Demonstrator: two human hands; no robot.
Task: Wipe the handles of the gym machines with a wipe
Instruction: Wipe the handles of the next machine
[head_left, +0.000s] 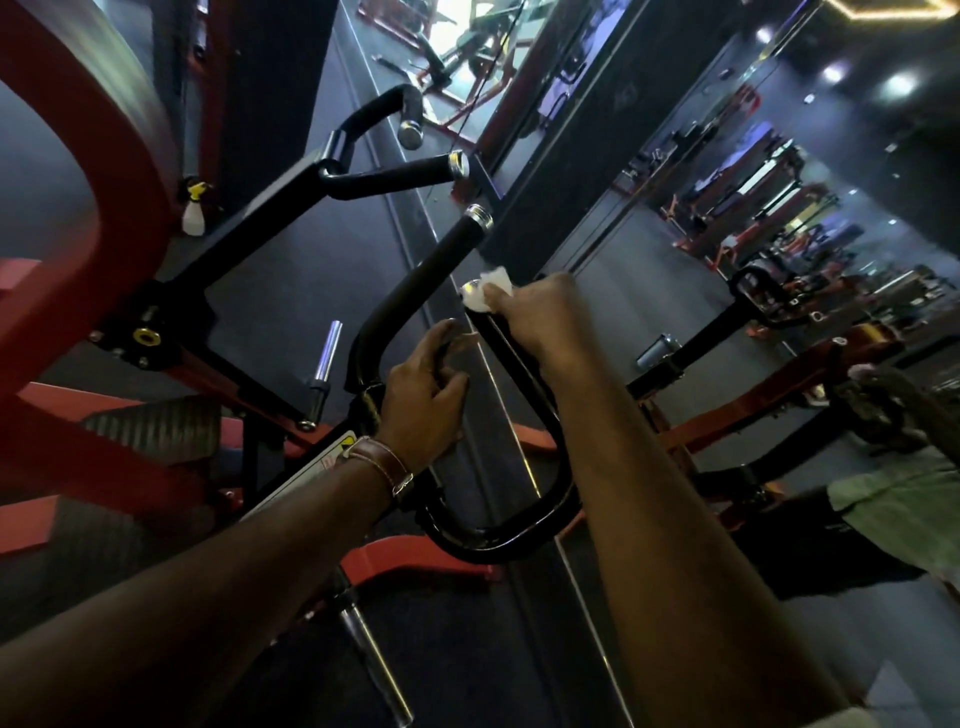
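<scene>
A black U-shaped handle bar (540, 499) of a red and black gym machine fills the middle of the head view. My right hand (540, 317) is closed around the far end of its right arm, pressing a white wipe (485, 291) against the chrome-capped tip. My left hand (423, 395), with a brown strap on the wrist, rests on the machine's frame near the base of the left padded grip (431, 265), fingers loosely curled; nothing shows in it. A second pair of padded handles (395, 174) lies farther off.
A white spray bottle (195, 210) hangs on the machine's black arm at the left. Thick red frame tubes (104, 208) curve along the left side. A mirror wall (779, 234) on the right reflects machines and a person's reflection (893, 483). Chrome weight pegs (327, 358) stick out.
</scene>
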